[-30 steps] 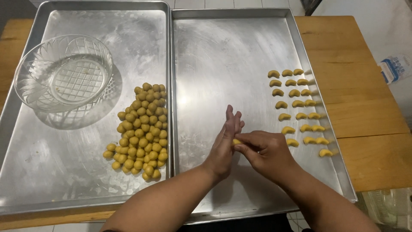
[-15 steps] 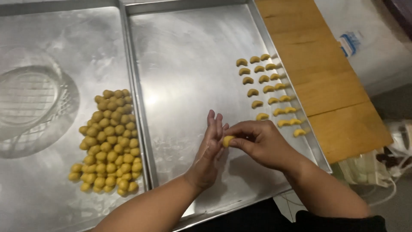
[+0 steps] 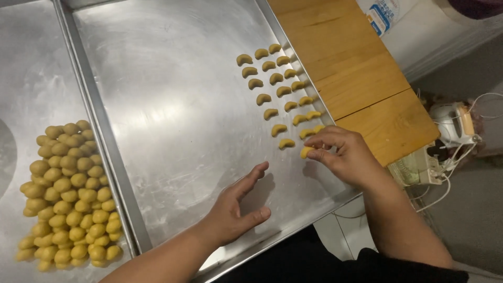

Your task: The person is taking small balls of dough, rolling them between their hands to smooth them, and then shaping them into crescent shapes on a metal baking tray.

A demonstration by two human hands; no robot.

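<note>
dough piece at the tray's right edge

my left hand [image 3: 236, 209] is nearest to me, empty, fingers loosely spread and apart, hovering just over the bare metal of the right tray [image 3: 173, 105]. i cannot tell if it touches the surface.

my right hand [image 3: 343, 154] is a little further out, near the tray's right rim. thumb and fingertips are pinched together on one small yellow dough piece [image 3: 306, 152], held low over the tray, just beside the closest end of the rows.

beyond it, the shaped crescents [image 3: 277, 86] lie in rows running away from me along the right rim, each apart from its neighbours.

to my left, on the left tray [image 3: 31, 68], the pile of dough balls [image 3: 68, 191] sits in a heap, well apart from both hands.

past the right rim: wooden table [image 3: 356, 68]. further right, lower down, a small white device [image 3: 453, 123] with cables.
</note>
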